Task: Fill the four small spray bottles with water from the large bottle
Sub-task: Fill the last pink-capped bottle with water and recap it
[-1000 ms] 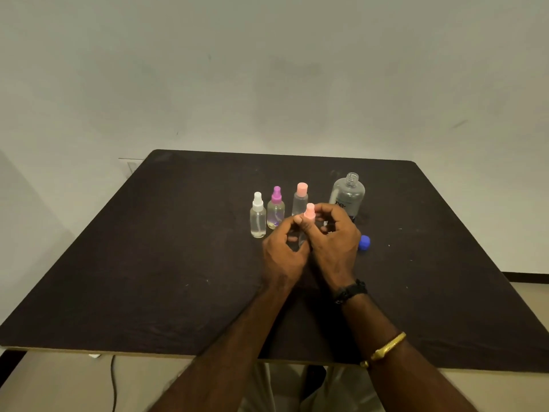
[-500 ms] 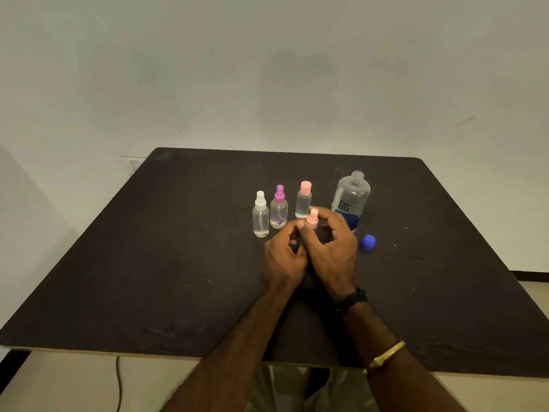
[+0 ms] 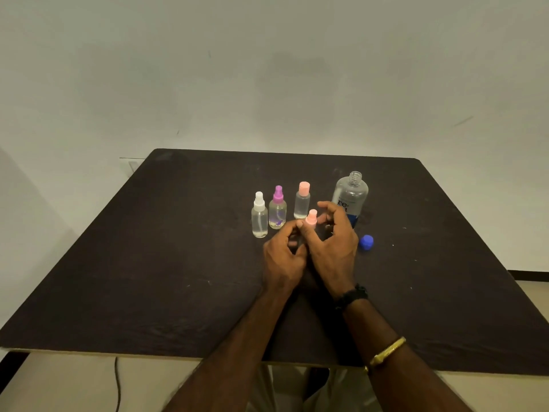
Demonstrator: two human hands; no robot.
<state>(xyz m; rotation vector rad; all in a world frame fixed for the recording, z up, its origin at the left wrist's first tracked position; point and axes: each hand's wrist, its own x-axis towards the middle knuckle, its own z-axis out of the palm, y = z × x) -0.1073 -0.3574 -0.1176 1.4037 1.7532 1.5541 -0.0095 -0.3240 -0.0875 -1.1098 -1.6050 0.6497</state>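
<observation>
Three small spray bottles stand in a row on the dark table (image 3: pixel 148 263): a white-capped one (image 3: pixel 259 217), a purple-capped one (image 3: pixel 277 209) and a pink-capped one (image 3: pixel 302 201). A fourth small bottle with a pink spray cap (image 3: pixel 311 217) is between my hands, its body mostly hidden. My left hand (image 3: pixel 283 257) grips its body. My right hand (image 3: pixel 334 242) has its thumb against the cap, with the other fingers spread apart above. The large clear bottle (image 3: pixel 352 194) stands uncapped behind my right hand. Its blue cap (image 3: pixel 366 242) lies on the table to the right.
A plain wall rises behind the table. A dark cable (image 3: pixel 117 382) hangs below the table's near edge at the left. My right wrist carries a black band and a gold bangle.
My hands with the pink-capped bottle have lowered toward the table. The fingers of my right hand have opened away from the cap.
</observation>
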